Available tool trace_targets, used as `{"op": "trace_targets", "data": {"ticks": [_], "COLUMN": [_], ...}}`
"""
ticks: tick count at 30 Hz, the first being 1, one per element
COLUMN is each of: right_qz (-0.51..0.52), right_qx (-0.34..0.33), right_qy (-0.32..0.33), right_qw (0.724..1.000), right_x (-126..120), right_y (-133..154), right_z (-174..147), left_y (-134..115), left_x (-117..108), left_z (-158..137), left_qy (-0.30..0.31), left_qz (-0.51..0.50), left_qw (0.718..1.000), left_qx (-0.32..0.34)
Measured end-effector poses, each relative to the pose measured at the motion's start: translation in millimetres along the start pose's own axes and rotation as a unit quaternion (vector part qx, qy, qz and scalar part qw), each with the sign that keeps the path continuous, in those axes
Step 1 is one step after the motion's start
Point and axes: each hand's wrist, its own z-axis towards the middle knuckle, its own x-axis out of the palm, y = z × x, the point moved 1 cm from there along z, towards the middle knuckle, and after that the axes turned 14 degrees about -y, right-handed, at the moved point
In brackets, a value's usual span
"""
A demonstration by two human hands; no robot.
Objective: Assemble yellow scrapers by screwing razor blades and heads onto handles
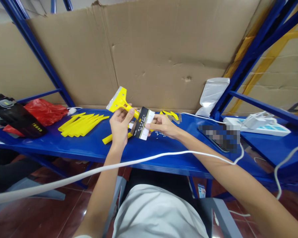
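My left hand grips the handle of a yellow scraper, its wide blade end tilted up and to the left. A black-and-white printed card lies across the lower end of the handle. Pinched on the card's right edge is my right hand, thumb on top. Below the hands, a yellow tube-like handle rests on the blue table. Several yellow handles lie side by side on the left. Small yellow parts sit behind my right hand.
A black bottle and a red plastic bag stand at the left. On the right are a phone, a power strip and a white bag. A white cable crosses in front of my arms. Cardboard backs the table.
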Motion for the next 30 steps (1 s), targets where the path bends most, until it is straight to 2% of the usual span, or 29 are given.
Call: {"op": "trace_targets", "data": {"ticks": [6, 13, 16, 19, 24, 28, 30], "right_qz": [0.024, 0.072, 0.086, 0.095, 0.083, 0.072, 0.070], "right_qx": [-0.012, 0.012, 0.007, -0.013, -0.037, -0.051, -0.056], "right_qy": [-0.002, -0.053, -0.077, -0.115, -0.167, -0.178, -0.176], "right_qw": [1.000, 0.996, 0.993, 0.989, 0.982, 0.980, 0.980], "right_x": [8.8, 11.7, 13.0, 14.8, 13.5, 11.6, 12.4], "right_y": [1.0, -1.5, -0.9, 1.6, 3.1, 0.9, -0.2], "right_z": [-3.7, -0.8, 0.2, -0.2, 0.3, 1.9, 2.0], "left_y": [-3.4, -1.4, 4.8, 9.3, 5.9, 4.8, 5.6], "left_x": [1.3, 3.4, 1.7, 0.8, 4.9, 6.4, 5.8], "left_z": [-1.8, -8.1, -7.0, -4.3, -5.1, -7.3, -7.3], "left_qy": [0.047, 0.134, 0.103, 0.055, 0.095, 0.122, 0.117], "left_qz": [0.029, 0.085, 0.096, 0.061, 0.007, 0.033, 0.046], "left_qw": [0.998, 0.987, 0.990, 0.995, 0.992, 0.990, 0.990], "left_qx": [-0.040, -0.021, -0.030, -0.056, -0.081, -0.066, -0.061]}}
